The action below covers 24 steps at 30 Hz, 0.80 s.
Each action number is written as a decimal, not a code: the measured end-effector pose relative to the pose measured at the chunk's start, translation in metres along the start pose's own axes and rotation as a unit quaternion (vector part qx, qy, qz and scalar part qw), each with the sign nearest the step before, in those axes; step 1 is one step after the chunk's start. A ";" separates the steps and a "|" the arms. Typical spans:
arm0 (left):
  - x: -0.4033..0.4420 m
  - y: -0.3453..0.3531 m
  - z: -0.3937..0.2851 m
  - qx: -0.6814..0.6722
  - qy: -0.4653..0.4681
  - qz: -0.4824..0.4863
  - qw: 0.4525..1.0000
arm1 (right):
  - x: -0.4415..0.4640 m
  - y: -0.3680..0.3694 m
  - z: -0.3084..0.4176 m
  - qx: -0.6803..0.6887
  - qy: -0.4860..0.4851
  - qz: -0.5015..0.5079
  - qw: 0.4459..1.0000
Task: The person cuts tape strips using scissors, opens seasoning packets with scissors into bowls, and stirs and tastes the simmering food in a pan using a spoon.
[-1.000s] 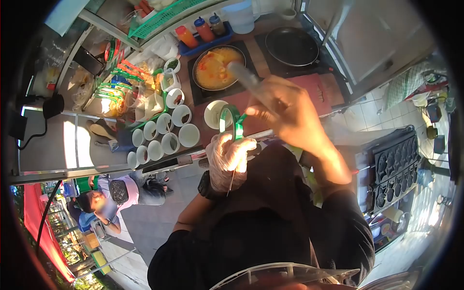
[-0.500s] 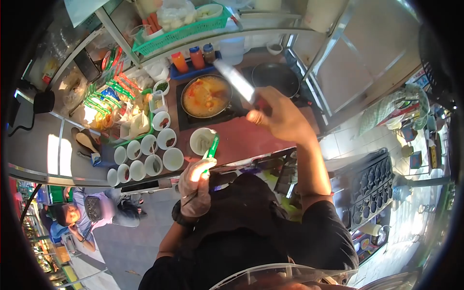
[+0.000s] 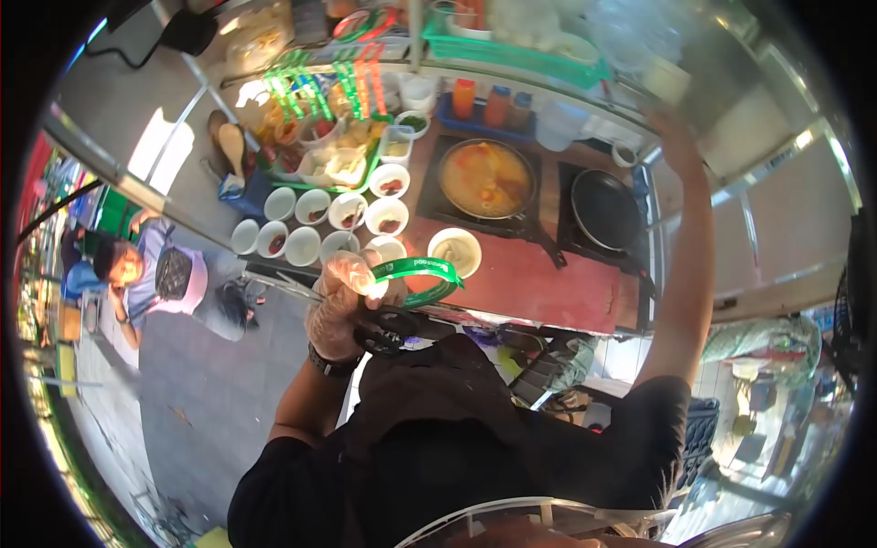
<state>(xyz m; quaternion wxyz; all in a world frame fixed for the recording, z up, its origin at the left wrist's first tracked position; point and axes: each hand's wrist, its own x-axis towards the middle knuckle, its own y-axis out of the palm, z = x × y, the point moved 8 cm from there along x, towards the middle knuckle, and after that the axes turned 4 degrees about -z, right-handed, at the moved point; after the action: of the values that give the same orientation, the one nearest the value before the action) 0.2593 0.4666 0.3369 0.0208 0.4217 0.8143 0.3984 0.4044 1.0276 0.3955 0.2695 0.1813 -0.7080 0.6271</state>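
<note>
My left hand [image 3: 336,312], in a clear glove, is closed round a looped green strap [image 3: 416,267] with white lettering. Black scissor-like handles [image 3: 388,327] hang beside its fingers. Just right of the strap stands a white cup [image 3: 455,252] with pale contents. My right hand [image 3: 674,142] is bare and raised at the upper right, near the glass and the shelf; its fingers are blurred, and whatever they touch cannot be made out. A pan [image 3: 487,179] of orange-yellow food sits on a burner between the hands.
An empty black pan [image 3: 606,209] is at the right. Several white cups [image 3: 302,245] stand left of the red board [image 3: 548,290]. Behind are sauce bottles [image 3: 496,107], a green basket [image 3: 512,53] and ingredient tubs. Another person [image 3: 169,274] is seated at the left.
My right hand has moved up and right to the shelf area, and the pale, blurred object it held no longer shows. My left hand still holds the green strap. The view has turned.
</note>
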 end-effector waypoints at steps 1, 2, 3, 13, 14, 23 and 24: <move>0.006 0.005 -0.010 -0.037 0.017 0.035 0.999 | 0.002 -0.001 0.005 0.009 -0.005 -0.010 1.000; 0.009 0.008 -0.019 -0.074 0.034 0.072 0.994 | 0.004 -0.004 0.010 0.017 -0.010 -0.020 1.000; 0.011 0.001 -0.024 -0.071 0.041 0.063 0.995 | 0.006 -0.003 0.010 0.024 -0.018 -0.019 0.999; 0.038 -0.055 -0.064 -0.012 0.096 0.018 0.995 | 0.048 0.043 0.404 0.695 0.185 0.162 0.676; 0.042 -0.058 -0.073 0.047 0.097 0.010 0.994 | 0.051 0.061 0.425 0.738 0.200 0.186 0.617; 0.051 -0.133 -0.131 0.246 0.197 0.083 0.945 | 0.127 0.111 0.497 0.744 0.264 0.293 0.539; 0.050 -0.134 -0.140 0.289 0.238 0.125 0.919 | 0.134 0.119 0.501 0.724 0.276 0.307 0.553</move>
<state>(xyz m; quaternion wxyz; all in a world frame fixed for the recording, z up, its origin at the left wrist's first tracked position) 0.0855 0.3696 0.3584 -0.3463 0.4002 0.8157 0.2336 0.1508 0.5620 0.3487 0.0210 -0.0950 0.0816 0.9919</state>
